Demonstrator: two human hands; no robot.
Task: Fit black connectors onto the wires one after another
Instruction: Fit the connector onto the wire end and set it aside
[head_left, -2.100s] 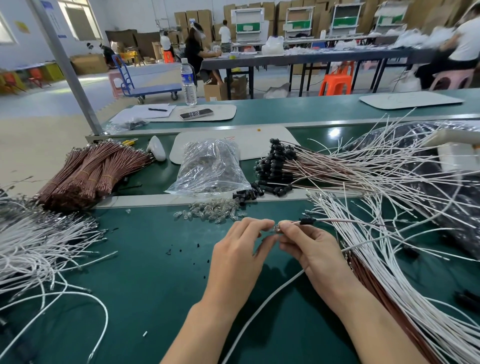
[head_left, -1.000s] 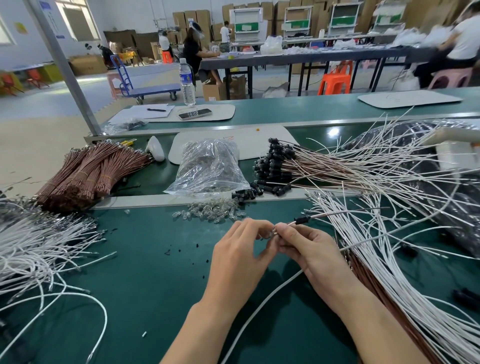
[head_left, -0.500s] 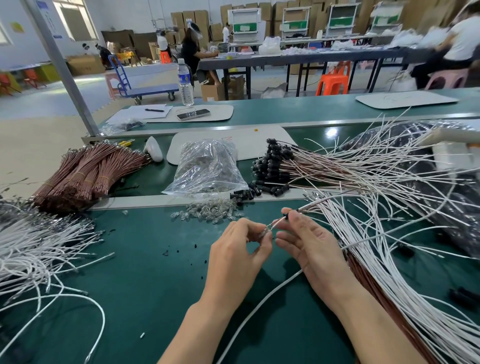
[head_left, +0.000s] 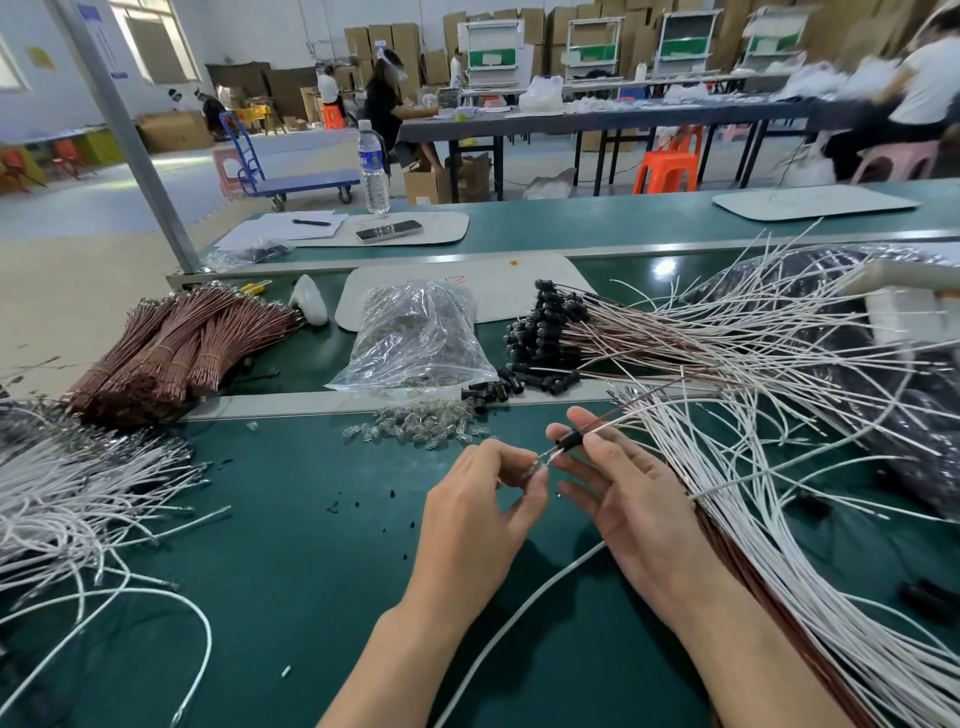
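Pinches the end of a wire (head_left: 623, 422) between thumb and forefinger of the left hand (head_left: 483, 514). Grips the black connector (head_left: 569, 442), threaded on that wire, in the right hand (head_left: 628, 499), just above the green counter (head_left: 291, 545). Shows loose connectors (head_left: 493, 389) beyond, beside scattered clear bulbs (head_left: 415, 428).

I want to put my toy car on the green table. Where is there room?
Best spot: the bare green mat between the loose white wires on the left and the left hand. The far belt past the phone is open too. Crowded: the right side, under the white wire fan, and behind the hands, with clear bulbs and black connectors.
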